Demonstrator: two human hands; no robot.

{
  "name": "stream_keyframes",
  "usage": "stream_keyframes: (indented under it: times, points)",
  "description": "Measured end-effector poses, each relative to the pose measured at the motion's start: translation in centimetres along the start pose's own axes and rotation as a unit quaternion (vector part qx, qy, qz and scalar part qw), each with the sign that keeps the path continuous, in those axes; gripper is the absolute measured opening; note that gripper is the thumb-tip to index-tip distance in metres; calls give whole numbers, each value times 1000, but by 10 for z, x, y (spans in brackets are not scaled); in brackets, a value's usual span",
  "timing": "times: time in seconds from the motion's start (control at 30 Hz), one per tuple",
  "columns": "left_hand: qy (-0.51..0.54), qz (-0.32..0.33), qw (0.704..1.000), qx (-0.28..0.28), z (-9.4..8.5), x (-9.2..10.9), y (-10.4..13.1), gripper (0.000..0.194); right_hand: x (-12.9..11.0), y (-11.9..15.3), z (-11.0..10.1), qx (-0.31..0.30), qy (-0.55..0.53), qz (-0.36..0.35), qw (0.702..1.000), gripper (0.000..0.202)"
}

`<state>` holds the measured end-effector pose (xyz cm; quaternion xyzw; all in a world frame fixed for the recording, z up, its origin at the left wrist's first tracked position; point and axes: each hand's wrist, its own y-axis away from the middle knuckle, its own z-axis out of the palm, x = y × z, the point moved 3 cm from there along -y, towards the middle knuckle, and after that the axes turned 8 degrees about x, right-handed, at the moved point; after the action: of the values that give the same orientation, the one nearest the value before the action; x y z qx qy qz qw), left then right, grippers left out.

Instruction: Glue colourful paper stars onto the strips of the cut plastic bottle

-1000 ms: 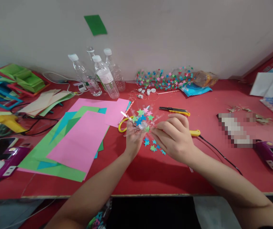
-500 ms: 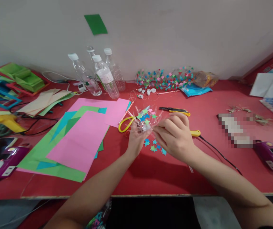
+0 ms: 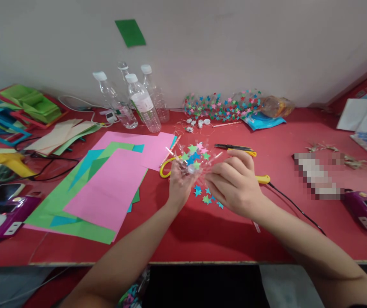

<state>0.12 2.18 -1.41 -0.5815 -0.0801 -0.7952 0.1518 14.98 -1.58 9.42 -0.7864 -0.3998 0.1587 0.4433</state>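
My left hand [image 3: 180,182] is closed round the base of a clear plastic piece [image 3: 192,168] with flared strips and pink, green and blue stars on it. Just right of that piece, my right hand [image 3: 233,179] has its fingers pinched together; whatever is between the fingertips is too small to make out. Below the hands, loose blue and green paper stars [image 3: 207,199] lie on the red table [image 3: 186,244]. Yellow-handled scissors [image 3: 165,167] rest beside my left hand, partly hidden. A black and yellow cutter [image 3: 234,148] lies behind my right hand.
Coloured paper sheets [image 3: 106,188] cover the left middle. Clear bottles [image 3: 143,105] stand by the wall near a star-covered clear bottle [image 3: 222,105]. A yellow-handled tool [image 3: 263,179] trails a cord on the right. Purple power strips [image 3: 365,211] sit at both sides.
The clear piece has turned and tipped in my left hand, its strips now spread differently. My right hand stays close by, still pinched.
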Motion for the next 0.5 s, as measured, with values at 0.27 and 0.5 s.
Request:
stream_keyframes:
  times: [0.27, 0.5]
  points:
    - [56, -69, 996, 9, -5, -11, 2, 56, 8, -2, -5, -18, -38, 39, 998, 6]
    - [46, -80, 995, 21, -4, -8, 5, 65, 9, -3, -5, -29, -66, 61, 996, 9]
